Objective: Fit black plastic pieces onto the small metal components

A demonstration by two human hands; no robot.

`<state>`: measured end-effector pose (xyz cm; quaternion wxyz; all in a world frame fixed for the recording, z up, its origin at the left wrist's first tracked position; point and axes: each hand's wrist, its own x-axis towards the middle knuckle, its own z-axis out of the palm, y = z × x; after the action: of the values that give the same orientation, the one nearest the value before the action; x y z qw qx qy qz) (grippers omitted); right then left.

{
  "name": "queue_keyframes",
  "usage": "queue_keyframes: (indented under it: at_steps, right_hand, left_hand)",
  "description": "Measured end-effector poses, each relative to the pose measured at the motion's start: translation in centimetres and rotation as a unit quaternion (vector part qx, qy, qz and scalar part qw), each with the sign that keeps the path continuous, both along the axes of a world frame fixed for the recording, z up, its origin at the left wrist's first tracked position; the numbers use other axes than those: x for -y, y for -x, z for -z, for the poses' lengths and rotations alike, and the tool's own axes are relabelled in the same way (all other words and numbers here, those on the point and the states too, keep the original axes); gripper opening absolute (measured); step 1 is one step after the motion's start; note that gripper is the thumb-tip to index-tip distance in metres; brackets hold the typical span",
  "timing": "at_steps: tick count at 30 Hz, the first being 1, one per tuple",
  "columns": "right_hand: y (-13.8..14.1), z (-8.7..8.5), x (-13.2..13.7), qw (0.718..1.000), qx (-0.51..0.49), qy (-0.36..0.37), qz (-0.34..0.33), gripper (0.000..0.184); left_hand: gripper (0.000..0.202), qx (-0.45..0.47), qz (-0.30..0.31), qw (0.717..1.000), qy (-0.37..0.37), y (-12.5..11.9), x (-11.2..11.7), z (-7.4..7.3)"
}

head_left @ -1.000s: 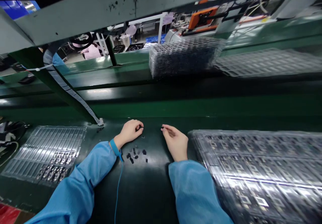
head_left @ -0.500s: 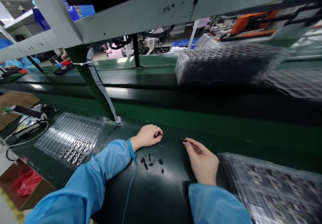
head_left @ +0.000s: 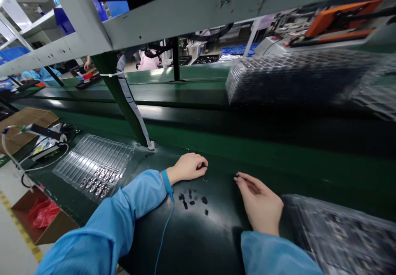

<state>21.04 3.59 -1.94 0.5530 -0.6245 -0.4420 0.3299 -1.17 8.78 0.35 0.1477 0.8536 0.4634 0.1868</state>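
My left hand (head_left: 189, 167) rests on the dark green bench with its fingers curled. Something dark shows under its fingertips, too hidden to name. A blue wrist strap with a thin cord circles that wrist. To the right, my right hand (head_left: 261, 203) pinches a small black piece (head_left: 237, 176) between thumb and fingertips, just above the bench. Several loose black pieces (head_left: 191, 202) lie scattered below my left hand. At the right, near my right forearm, a clear plastic tray (head_left: 305, 209) contains blurred metal-and-black parts.
On the left lies another clear tray (head_left: 76, 159) with several small metallic parts (head_left: 100, 180) in it. A green post (head_left: 123, 97) rises behind my left hand. Stacked clear trays (head_left: 291, 77) stand at the back right. An open box (head_left: 58, 225) with red plastic sits lower left.
The view has turned a little to the left, so the scene sits further right. Both hands keep nearly the same pose and place over the bench.
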Motion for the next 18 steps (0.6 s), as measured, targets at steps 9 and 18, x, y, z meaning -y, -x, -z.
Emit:
queue_keyframes:
  at_steps: [9, 18]
  right_hand:
    - [0.15, -0.1, 0.06, 0.999, -0.039, 0.004, 0.009, 0.039]
    - [-0.04, 0.39, 0.09, 0.999, -0.045, 0.0, 0.007, 0.041]
  left_hand:
    - [0.013, 0.003, 0.001, 1.0, -0.004, 0.02, -0.02, -0.03]
    - [0.014, 0.0, -0.001, 1.0, 0.003, -0.03, -0.01, 0.01]
